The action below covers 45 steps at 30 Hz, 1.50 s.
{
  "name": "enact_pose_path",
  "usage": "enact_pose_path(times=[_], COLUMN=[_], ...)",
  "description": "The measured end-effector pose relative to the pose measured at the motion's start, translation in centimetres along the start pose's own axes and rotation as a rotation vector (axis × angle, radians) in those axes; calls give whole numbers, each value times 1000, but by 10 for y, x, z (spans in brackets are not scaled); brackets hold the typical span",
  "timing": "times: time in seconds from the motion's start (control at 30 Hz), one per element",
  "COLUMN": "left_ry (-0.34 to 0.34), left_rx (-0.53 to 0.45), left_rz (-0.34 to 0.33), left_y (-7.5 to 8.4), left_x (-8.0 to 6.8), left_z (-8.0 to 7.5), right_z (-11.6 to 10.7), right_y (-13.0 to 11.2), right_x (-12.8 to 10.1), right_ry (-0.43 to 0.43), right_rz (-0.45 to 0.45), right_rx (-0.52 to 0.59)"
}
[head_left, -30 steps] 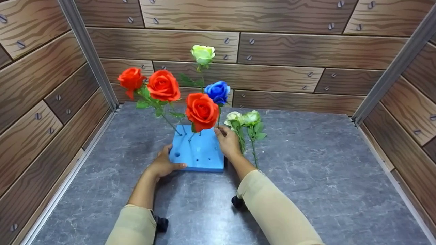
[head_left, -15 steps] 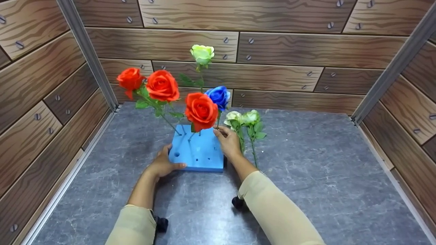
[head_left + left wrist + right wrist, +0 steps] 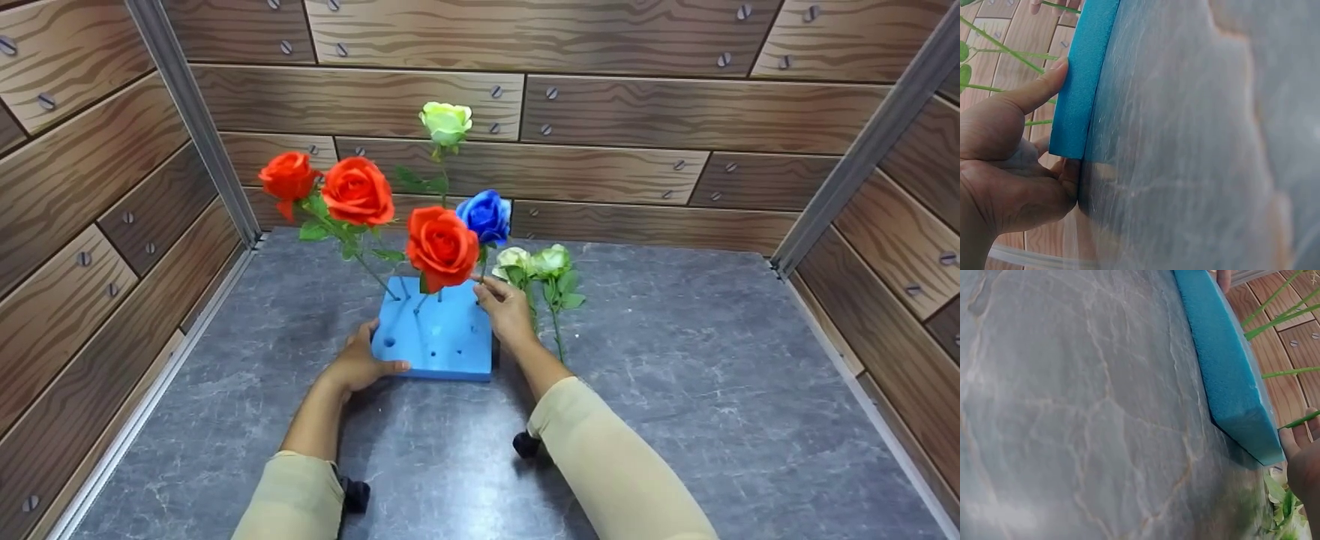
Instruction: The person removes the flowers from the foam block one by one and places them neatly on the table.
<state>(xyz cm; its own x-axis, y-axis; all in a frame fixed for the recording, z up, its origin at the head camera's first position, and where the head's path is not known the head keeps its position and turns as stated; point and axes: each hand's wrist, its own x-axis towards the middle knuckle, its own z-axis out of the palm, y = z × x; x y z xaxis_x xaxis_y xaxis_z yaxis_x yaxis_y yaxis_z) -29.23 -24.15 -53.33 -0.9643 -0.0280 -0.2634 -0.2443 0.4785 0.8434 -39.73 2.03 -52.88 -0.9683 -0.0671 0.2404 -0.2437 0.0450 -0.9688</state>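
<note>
**Head view: blue rose stem held at the foam block — tipping risk noted**

Head view shows the right hand pinching the stem of the blue rose just above the far right corner of the blue foam block, which lies flat on the grey table. The left hand grips the block's near left corner, thumb on top, fingers along its edge.

Risks, as judged: the stem looks thin, so a sideways push could bend it or miss its hole. The red rose hangs just beside the working hand — a brush could loosen it. Two pale roses lie on the table close to the right wrist.

Against the earlier frames, the blue rose stands slightly higher and further right; the left hand's hold is unchanged.
</note>
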Motion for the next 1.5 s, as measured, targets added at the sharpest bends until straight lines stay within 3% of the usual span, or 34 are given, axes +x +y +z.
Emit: enact_pose_path(times=[0.13, 0.33, 0.7, 1.17, 1.5], left_ry=[0, 3, 9, -2, 0], left_rx=[-9, -13, -16, -3, 2], left_rz=[-1, -3, -14, -21, -17], left_y=[2, 3, 2, 2, 3], left_x=[-1, -1, -1, 0, -3], left_z=[0, 1, 2, 1, 2], right_z=[-5, -8, -23, -51, -65], right_y=[-4, -6, -13, -24, -27], right_x=[0, 2, 0, -6, -13], right_ry=[-15, -8, -20, -69, -23], right_rz=[20, 74, 17, 60, 107], right_rx=[-8, 72, 161, 153, 50])
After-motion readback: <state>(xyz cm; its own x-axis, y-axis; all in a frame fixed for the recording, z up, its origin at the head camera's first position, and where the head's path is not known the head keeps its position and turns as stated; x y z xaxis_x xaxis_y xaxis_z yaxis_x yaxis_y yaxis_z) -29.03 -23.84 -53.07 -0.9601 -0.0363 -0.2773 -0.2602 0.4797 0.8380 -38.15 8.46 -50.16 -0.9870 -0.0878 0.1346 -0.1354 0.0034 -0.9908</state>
